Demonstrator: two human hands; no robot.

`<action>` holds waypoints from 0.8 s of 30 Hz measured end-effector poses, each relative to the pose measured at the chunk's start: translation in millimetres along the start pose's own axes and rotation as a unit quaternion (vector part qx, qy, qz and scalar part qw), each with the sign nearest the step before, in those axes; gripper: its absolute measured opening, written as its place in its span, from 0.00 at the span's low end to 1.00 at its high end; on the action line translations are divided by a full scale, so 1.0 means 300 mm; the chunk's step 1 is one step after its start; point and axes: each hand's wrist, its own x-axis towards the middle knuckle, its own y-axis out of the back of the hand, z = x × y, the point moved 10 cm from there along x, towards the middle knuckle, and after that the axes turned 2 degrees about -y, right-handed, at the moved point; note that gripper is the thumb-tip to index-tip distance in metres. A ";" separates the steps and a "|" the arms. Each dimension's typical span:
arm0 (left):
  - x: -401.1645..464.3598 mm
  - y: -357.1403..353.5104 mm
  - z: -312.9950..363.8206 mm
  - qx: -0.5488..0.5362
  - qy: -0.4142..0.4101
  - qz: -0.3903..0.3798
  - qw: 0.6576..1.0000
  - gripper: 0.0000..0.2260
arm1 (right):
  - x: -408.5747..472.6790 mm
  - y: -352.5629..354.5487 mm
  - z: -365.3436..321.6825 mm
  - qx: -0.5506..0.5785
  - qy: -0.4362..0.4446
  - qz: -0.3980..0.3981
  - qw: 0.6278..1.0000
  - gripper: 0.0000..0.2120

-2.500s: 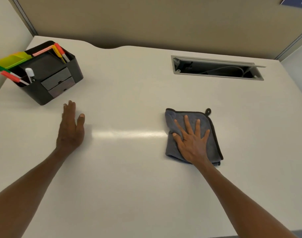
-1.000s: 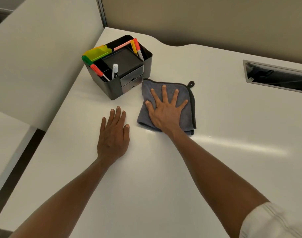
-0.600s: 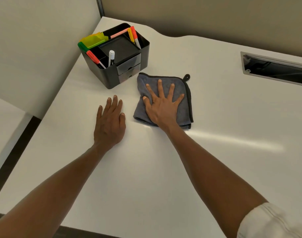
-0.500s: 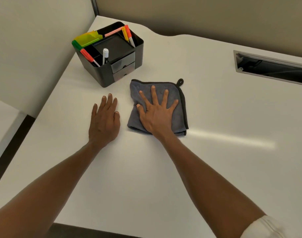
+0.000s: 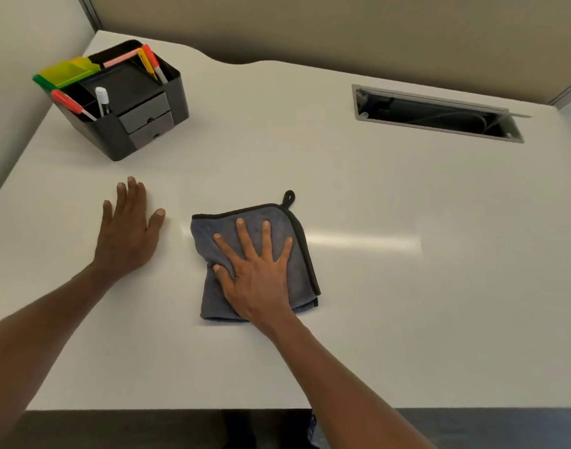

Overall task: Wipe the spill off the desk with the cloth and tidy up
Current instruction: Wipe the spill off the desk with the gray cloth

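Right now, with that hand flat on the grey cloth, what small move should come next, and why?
Probably slide the grey cloth on across the white desk in another stroke. The right hand presses it flat with fingers spread and the left hand rests flat on the desk, so the posture suits wiping. I can see no liquid, only a glare streak, so I cannot tell where any spill remains.

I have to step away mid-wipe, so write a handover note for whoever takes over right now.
Right hand: flat, fingers spread, pressing the folded grey cloth onto the desk, near the middle front.
Left hand: flat on the bare desk left of the cloth, holding nothing.
Black organizer with markers stands at the far left corner, apart from the cloth.
Done: no spill shows on the desk, though glare may hide some.
Left: check the surface for wet patches, finish wiping, then put the cloth away.
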 end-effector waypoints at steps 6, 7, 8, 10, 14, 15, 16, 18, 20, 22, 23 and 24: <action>-0.086 -0.054 0.188 -0.008 -0.021 0.004 1.000 0.34 | -0.125 0.050 0.238 -0.014 -0.036 -0.016 0.999 0.26; -0.094 -0.064 0.217 -0.009 -0.025 0.003 1.000 0.34 | -0.142 0.059 0.282 -0.018 -0.043 -0.019 0.999 0.26; -0.103 -0.073 0.234 -0.008 -0.027 0.002 1.000 0.34 | -0.156 0.065 0.320 -0.021 -0.050 -0.023 0.998 0.26; -0.114 -0.085 0.272 -0.002 -0.027 0.000 1.000 0.35 | -0.186 0.085 0.412 -0.026 -0.069 -0.029 0.997 0.26; -0.126 -0.087 0.313 0.007 -0.019 0.000 1.000 0.37 | -0.245 0.131 0.610 -0.034 -0.112 -0.039 0.992 0.26; -0.124 -0.085 0.323 0.006 -0.018 0.000 1.000 0.38 | -0.257 0.144 0.664 -0.034 -0.124 -0.039 0.991 0.26; -0.127 -0.086 0.327 0.005 -0.018 0.000 1.000 0.38 | -0.269 0.153 0.712 -0.035 -0.135 -0.041 0.989 0.26; -0.122 -0.092 0.349 0.011 -0.020 -0.002 1.000 0.38 | -0.287 0.173 0.803 -0.035 -0.157 -0.041 0.986 0.26; -0.109 -0.100 0.379 0.019 -0.026 -0.002 0.999 0.37 | -0.292 0.189 0.869 -0.035 -0.169 -0.040 0.984 0.26; -0.095 -0.106 0.415 0.021 -0.032 -0.001 0.999 0.38 | -0.290 0.197 0.907 -0.030 -0.174 -0.036 0.984 0.26; -0.087 -0.107 0.433 0.021 -0.034 0.000 0.999 0.38 | -0.288 0.198 0.916 -0.027 -0.173 -0.033 0.984 0.26; -0.075 -0.105 0.450 0.021 -0.034 0.002 0.999 0.38 | -0.282 0.197 0.924 -0.027 -0.171 -0.032 0.984 0.26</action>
